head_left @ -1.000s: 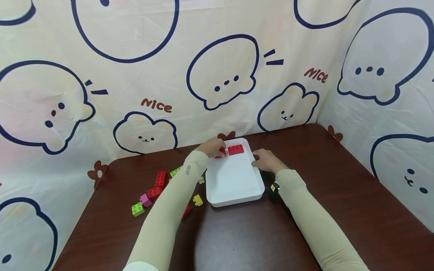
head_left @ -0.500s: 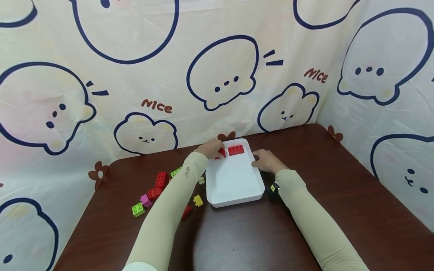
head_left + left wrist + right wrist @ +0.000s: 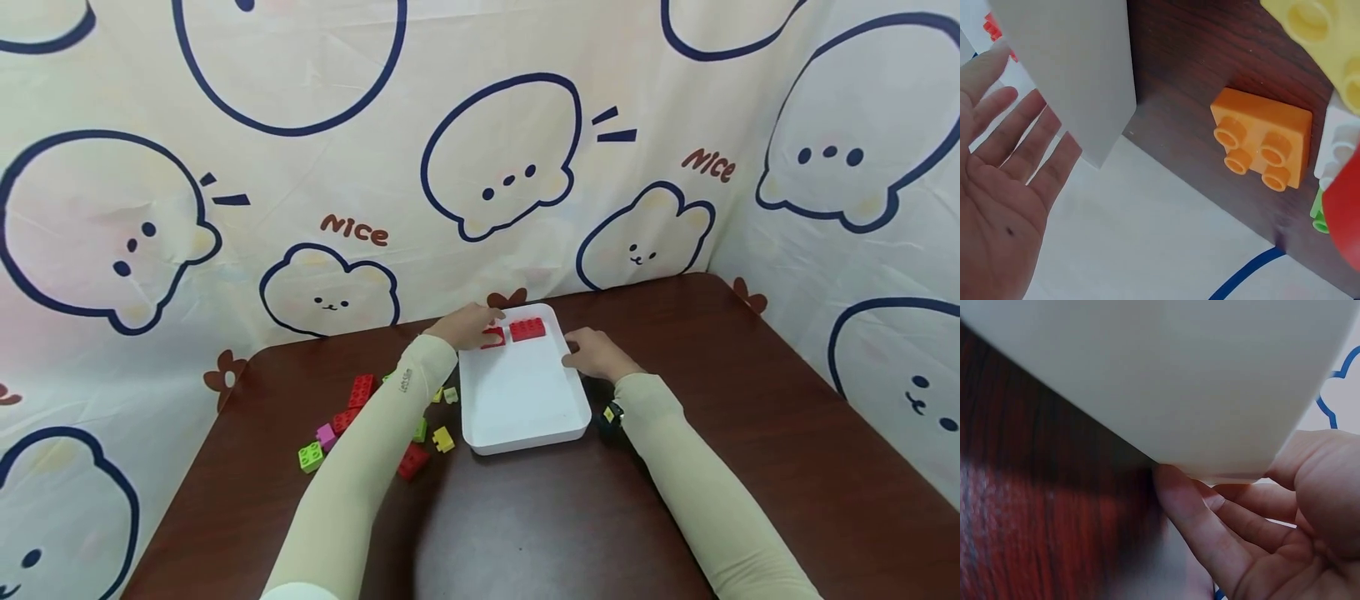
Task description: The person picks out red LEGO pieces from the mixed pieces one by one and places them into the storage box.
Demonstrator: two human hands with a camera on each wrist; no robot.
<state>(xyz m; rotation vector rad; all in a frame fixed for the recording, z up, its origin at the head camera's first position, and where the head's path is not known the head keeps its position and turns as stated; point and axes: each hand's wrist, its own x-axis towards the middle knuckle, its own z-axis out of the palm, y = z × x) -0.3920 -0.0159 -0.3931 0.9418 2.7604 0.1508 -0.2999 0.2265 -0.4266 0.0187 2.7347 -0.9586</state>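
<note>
A shallow white tray (image 3: pixel 525 396) lies on the table with two red building bricks near its far end. My left hand (image 3: pixel 467 327) reaches over the tray's far left corner, fingertips spread just above the left red brick (image 3: pixel 492 338) and partly hiding it. In the left wrist view the fingers of that hand (image 3: pixel 1013 162) are extended past the tray wall (image 3: pixel 1079 69). The other red brick (image 3: pixel 527 329) sits to its right. My right hand (image 3: pixel 597 354) grips the tray's right edge, and the right wrist view shows its fingers (image 3: pixel 1194 519) at the tray's underside (image 3: pixel 1166 381).
Left of the tray, partly behind my left sleeve (image 3: pixel 375 454), lie several loose bricks: red (image 3: pixel 362 390), magenta (image 3: pixel 326 437), lime green (image 3: pixel 311 457) and yellow (image 3: pixel 443 439). An orange brick (image 3: pixel 1266 137) lies beside the tray. A patterned curtain (image 3: pixel 420 275) borders the dark table (image 3: pixel 510 533).
The fingers of my left hand have loosened from the left red brick and spread apart. My right hand stays at the tray edge. The head view has shifted slightly.
</note>
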